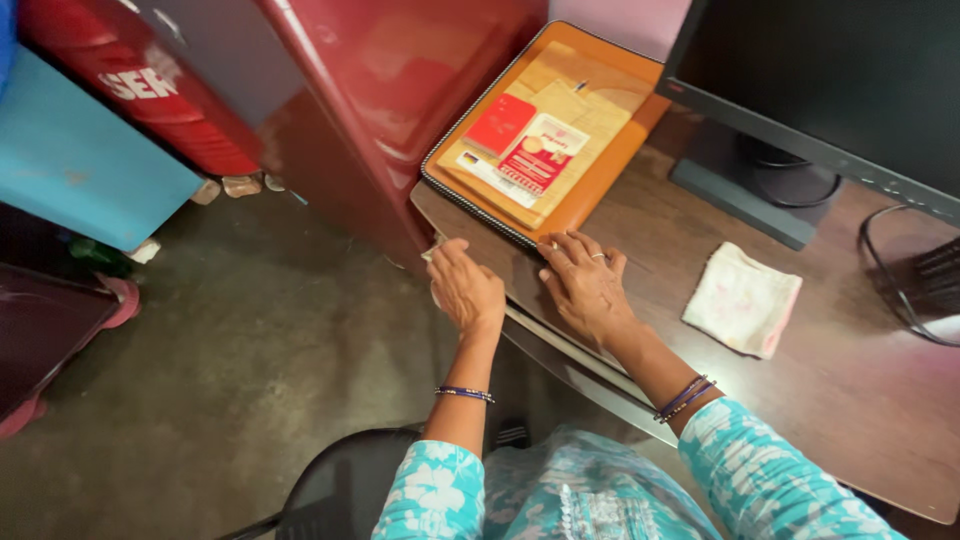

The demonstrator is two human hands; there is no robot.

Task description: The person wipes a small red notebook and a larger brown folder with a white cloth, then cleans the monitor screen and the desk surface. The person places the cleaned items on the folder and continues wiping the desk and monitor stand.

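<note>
We rest our right hand [585, 285] flat, fingers spread, on the desk [850, 400] touching the orange folder [600, 170]; our left hand [465, 290] pinches a pale scrap [432, 252] at the near-left edge.

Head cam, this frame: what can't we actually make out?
- Left hand: fingertips curl over the desk corner; a pale scrap beneath it is mostly hidden.
- Monitor: cut off by the top and right edges.
- Cables: run off the right edge.
- Chair: cut off by the bottom edge.
</note>
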